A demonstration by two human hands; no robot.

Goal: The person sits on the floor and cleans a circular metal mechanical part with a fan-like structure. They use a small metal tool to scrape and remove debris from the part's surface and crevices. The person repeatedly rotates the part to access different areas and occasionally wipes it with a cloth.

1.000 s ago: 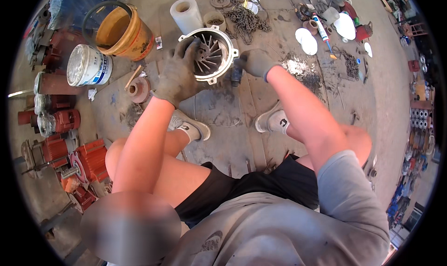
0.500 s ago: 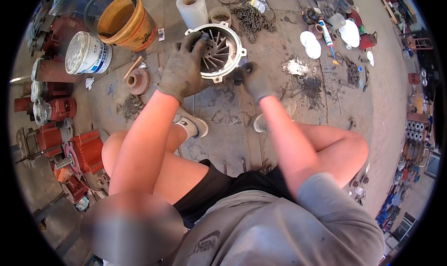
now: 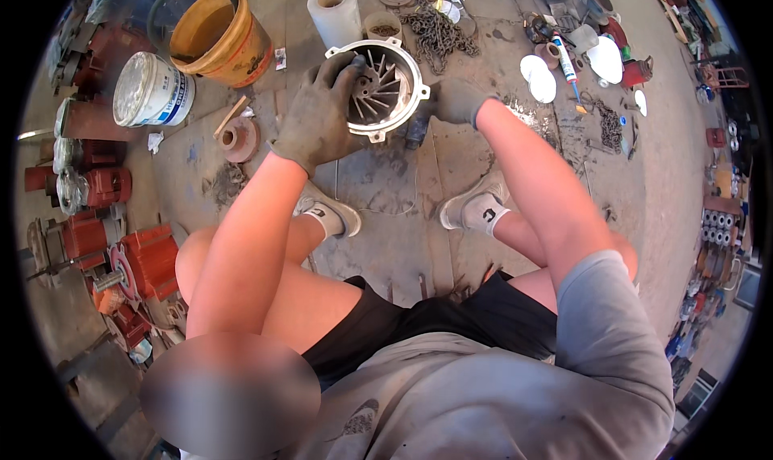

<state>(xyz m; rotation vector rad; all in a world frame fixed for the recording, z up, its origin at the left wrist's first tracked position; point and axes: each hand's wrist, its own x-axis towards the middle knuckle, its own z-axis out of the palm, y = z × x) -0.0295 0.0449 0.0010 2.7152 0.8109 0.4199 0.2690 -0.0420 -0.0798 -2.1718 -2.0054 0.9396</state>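
Note:
A round pale-metal housing (image 3: 413,110) with lugs on its rim faces up in front of me, and dark radial fan blades (image 3: 386,84) fill its inside. My gloved left hand (image 3: 316,120) grips its left side, fingers hooked over the rim. At the opposite side is my gloved right hand (image 3: 456,103), its fingers curled and partly hidden close to the rim. Just below them shows a short dark cylindrical piece (image 3: 416,130); whether the right hand holds it is unclear.
Left stand an orange-yellow bucket (image 3: 256,53), a white tub (image 3: 179,98) and a rusty flanged ring (image 3: 240,140). A clear plastic film roll (image 3: 336,25) and a chain pile (image 3: 441,37) lie beyond the housing. A sealant tube (image 3: 564,57) lies right; red motors (image 3: 153,259) line the left.
My right hand has moved up and to the right along the housing's side, its elbow swinging outward. The left hand and the housing have barely shifted.

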